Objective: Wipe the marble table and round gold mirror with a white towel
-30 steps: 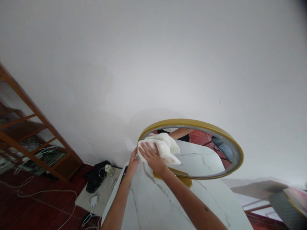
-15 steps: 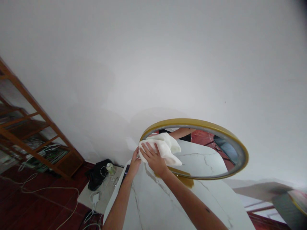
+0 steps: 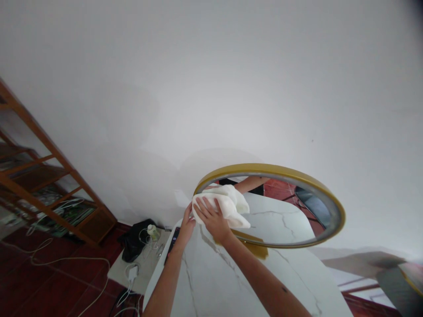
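Observation:
An oval-looking mirror [image 3: 277, 220] with a gold frame stands tilted on a white marble-patterned table [image 3: 211, 281], on a gold base [image 3: 256, 249]. With fingers spread, my right hand [image 3: 213, 219] presses a bunched white cloth [image 3: 233, 204] against the left side of the glass. My left hand [image 3: 187, 225] grips the frame's left edge, beside the cloth; its fingertips are partly hidden. Close to my left forearm, a phone [image 3: 173, 242] lies at the table's left edge. The glass reflects the tabletop, an arm and a chair.
Left of the table, a low pale surface [image 3: 122, 270] carries a black bag [image 3: 134, 240], a small bottle [image 3: 153, 231] and a white charger [image 3: 132, 274] with cables. A wooden shelf [image 3: 53, 154] leans by the white wall [image 3: 211, 88]. Cables cross the red floor.
Almost nothing differs. The whole view has shifted very slightly; both hands, the cloth and the mirror keep their places relative to each other.

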Demonstrator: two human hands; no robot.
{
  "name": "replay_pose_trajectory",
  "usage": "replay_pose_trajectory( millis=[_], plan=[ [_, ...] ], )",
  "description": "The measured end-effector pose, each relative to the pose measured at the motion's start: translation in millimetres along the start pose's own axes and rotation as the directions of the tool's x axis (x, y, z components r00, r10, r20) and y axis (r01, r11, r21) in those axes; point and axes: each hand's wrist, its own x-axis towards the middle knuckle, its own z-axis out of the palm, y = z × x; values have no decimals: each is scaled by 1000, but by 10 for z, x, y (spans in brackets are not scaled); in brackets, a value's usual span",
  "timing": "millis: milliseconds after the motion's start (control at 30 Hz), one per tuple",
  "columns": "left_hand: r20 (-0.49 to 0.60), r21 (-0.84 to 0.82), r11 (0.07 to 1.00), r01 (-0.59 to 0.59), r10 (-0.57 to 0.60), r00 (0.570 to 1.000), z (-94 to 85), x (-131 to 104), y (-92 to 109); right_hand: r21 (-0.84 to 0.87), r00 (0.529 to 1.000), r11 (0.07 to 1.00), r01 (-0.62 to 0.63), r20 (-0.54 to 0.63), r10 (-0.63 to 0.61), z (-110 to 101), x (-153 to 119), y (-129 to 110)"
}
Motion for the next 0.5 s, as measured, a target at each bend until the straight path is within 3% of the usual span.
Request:
replay_pose_trajectory(
  millis=[267, 500],
  plan=[
    [7, -172, 981, 93, -93, 996, -1, 45, -44, 19, 991, 991, 133, -36, -132, 269, -276, -17],
    [-33, -257, 962, 94, -106, 994, 43, 8, -61, 29, 1000, 1000, 0, 1, 0, -9, -24, 8]
  ],
)
